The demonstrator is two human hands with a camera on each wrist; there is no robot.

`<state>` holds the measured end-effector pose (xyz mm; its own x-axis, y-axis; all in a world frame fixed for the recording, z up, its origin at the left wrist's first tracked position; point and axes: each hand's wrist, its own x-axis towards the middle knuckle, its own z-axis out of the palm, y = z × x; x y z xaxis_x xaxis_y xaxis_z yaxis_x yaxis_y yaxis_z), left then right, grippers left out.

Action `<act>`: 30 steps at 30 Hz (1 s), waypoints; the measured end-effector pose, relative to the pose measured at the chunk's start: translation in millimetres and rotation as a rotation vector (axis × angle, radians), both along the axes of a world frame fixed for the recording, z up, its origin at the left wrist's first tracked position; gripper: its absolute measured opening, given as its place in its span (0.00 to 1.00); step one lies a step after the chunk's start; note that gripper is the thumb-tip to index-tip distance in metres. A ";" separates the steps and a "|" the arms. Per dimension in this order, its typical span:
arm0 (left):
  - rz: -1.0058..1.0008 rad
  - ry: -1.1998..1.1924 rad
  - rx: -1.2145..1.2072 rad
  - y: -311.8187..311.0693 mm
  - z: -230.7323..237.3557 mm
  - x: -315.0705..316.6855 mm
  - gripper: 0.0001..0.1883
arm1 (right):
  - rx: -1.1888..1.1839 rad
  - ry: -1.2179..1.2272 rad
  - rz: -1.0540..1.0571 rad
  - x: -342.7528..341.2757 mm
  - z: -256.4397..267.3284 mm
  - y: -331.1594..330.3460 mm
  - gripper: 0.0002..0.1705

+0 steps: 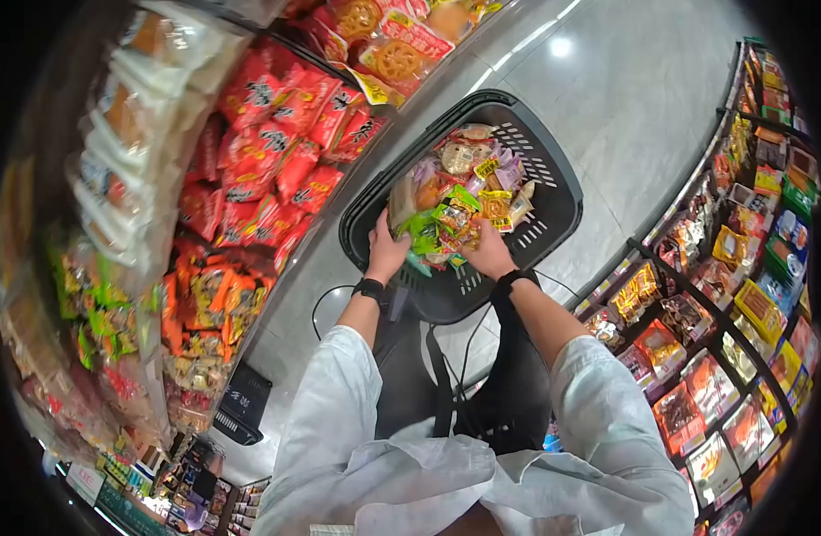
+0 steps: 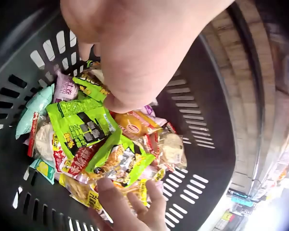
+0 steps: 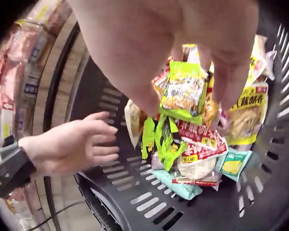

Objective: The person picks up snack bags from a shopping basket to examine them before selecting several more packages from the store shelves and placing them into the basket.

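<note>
A black basket (image 1: 553, 228) holds a heap of small wrapped snacks. My left hand (image 1: 388, 252) reaches into its left side, beside the green packets (image 2: 82, 122). In the right wrist view the left hand's fingers (image 3: 102, 139) are extended, with nothing between them. My right hand (image 1: 492, 252) is over the heap on the other side. Its spread, slightly bent fingers (image 2: 116, 204) rest among the packets. A green-edged snack packet (image 3: 183, 91) shows between its thumb and fingers in the right wrist view. A teal packet (image 3: 178, 184) and a red-and-white packet (image 3: 200, 144) lie nearby.
Shelves with red snack bags (image 1: 276, 134) and orange packets (image 1: 218, 299) stand on the left. Another snack rack (image 1: 723, 357) runs along the right. Grey floor tiles (image 1: 625, 116) lie beyond the basket. A second dark basket (image 1: 242, 406) stands by the left shelf.
</note>
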<state>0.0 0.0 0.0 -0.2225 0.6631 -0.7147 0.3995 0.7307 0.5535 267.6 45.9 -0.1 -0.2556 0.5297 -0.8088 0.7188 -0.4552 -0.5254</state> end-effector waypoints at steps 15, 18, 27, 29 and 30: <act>0.223 0.062 0.044 5.8 -123.6 37.0 0.38 | 0.431 -0.325 -0.270 -110.1 -72.0 -21.0 0.69; 0.287 0.035 0.074 -2.7 -113.1 41.3 0.33 | 0.464 -0.204 -0.405 -115.7 -81.1 -30.5 0.66; 0.571 -0.466 -0.005 -16.3 -5.4 21.4 0.26 | 0.099 0.132 -0.514 -75.7 16.7 -7.0 0.46; 0.533 -0.492 0.037 -17.5 42.4 14.1 0.25 | 0.053 0.292 -0.521 -60.1 35.6 -7.6 0.44; 0.495 -0.491 0.053 -19.6 65.3 10.1 0.25 | 0.054 0.340 -0.514 -55.0 54.2 -4.5 0.43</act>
<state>10.1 -19.6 65.3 -0.1673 0.6038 -0.7793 -0.2787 0.7293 0.6249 212.6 41.4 54.1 -0.1956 0.6914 -0.6955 0.2027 -0.6653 -0.7185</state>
